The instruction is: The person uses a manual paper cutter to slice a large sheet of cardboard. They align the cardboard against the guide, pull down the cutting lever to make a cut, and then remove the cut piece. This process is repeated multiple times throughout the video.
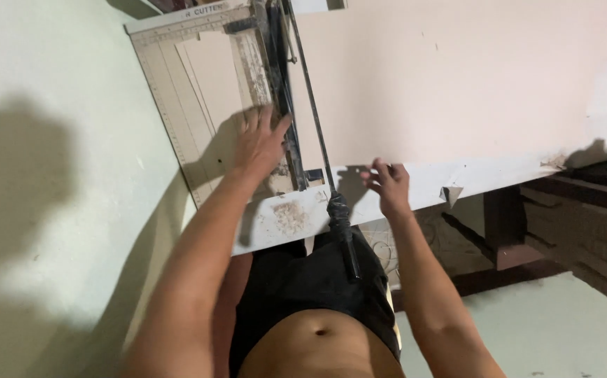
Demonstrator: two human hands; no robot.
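A large paper cutter point(198, 84) with a ruled edge lies on a pale table. Its long blade arm point(310, 112) runs down the middle and ends in a black taped handle point(344, 238) over the front edge. My left hand point(261, 143) rests flat, fingers spread, on the cutter's bed just left of the blade arm. My right hand point(386, 183) touches the near edge of a big cream board sheet point(457, 84) that lies to the right of the blade. Neither hand grips the handle.
A pale green wall point(44, 175) stands close on the left. The table's front edge point(415, 192) is worn, with a torn flap. Stacked brown cardboard point(583, 231) and dark table legs sit at the lower right, above a pale floor point(555, 329).
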